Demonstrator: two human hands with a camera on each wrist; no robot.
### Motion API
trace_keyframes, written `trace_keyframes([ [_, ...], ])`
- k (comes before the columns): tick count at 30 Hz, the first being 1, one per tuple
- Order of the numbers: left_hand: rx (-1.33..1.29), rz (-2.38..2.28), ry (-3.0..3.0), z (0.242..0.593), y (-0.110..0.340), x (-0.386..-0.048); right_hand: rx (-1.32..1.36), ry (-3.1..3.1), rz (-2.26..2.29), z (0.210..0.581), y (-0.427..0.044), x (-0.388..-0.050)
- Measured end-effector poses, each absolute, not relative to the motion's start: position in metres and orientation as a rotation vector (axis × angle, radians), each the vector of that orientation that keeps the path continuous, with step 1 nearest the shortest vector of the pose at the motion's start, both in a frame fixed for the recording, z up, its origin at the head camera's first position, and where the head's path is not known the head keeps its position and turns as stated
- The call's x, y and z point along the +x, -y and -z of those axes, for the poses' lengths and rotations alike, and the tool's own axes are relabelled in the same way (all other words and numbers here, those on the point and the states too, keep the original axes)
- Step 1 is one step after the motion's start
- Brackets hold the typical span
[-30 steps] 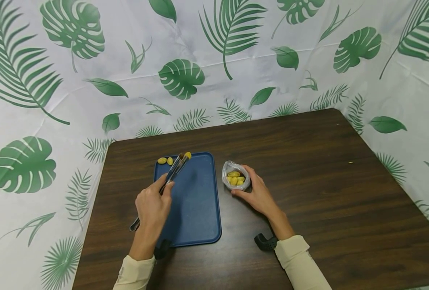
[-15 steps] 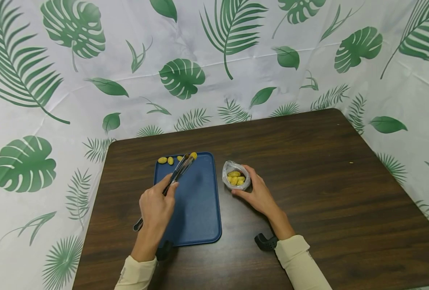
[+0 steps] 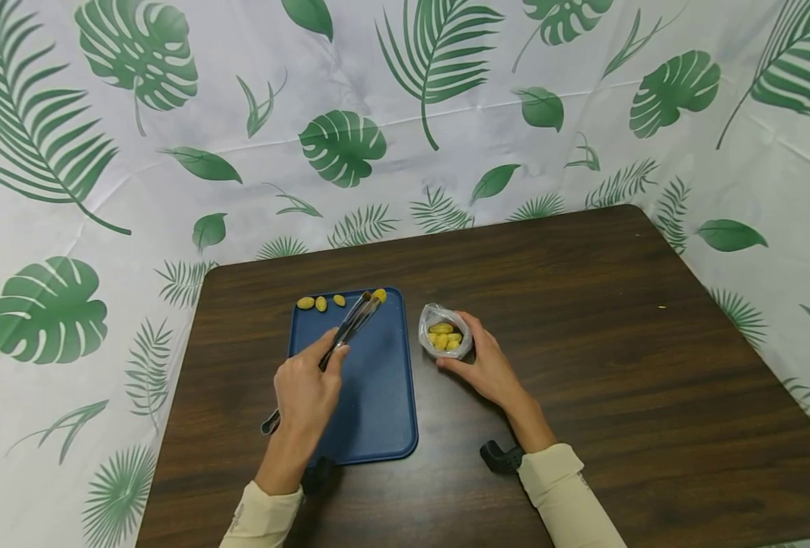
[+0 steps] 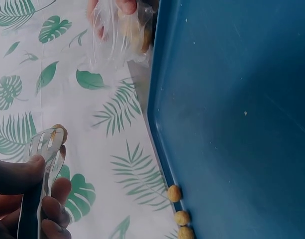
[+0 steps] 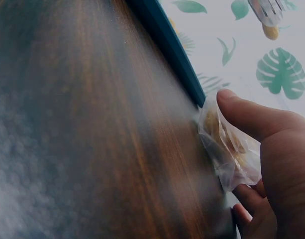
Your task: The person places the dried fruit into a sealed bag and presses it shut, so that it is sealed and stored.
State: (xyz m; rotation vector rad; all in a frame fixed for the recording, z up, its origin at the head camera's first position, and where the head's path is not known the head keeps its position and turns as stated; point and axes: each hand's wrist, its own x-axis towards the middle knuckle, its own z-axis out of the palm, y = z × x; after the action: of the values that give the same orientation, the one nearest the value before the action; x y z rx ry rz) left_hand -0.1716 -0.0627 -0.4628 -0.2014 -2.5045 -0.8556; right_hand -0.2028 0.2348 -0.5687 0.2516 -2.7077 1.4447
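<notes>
My left hand [image 3: 307,387] grips metal tongs [image 3: 354,321] with slotted ends and dark handles. A yellow oval piece [image 3: 380,294] is pinched at their tips, above the far right corner of the blue tray [image 3: 375,403]. Three similar yellow pieces [image 3: 320,304] lie in a row along the tray's far left edge. Right of the tray, my right hand [image 3: 485,369] holds a clear plastic bag [image 5: 223,144], thumb on one side and fingers on the other. Through its open mouth several yellow pieces [image 3: 444,339] show. In the left wrist view the held piece [image 4: 60,131] is partly hidden by the tongs.
The dark wooden table [image 3: 617,342] extends far to the right of the bag. A small yellow speck [image 3: 662,307] lies on it. Behind stands a white leaf-printed cloth [image 3: 254,183]. Black wrist devices [image 3: 501,457] sit on both wrists.
My left hand has carried the tongs and the yellow piece rightward along the tray's far edge. The third piece in the row has come into view. My right hand and the bag have stayed still.
</notes>
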Motion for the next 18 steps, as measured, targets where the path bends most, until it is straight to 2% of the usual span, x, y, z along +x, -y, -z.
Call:
trace_keyframes([
  [18, -0.308, 0.863, 2.515, 0.466, 0.043, -0.169, 0.236, 2.727, -1.435, 0.566, -0.235, -0.201],
])
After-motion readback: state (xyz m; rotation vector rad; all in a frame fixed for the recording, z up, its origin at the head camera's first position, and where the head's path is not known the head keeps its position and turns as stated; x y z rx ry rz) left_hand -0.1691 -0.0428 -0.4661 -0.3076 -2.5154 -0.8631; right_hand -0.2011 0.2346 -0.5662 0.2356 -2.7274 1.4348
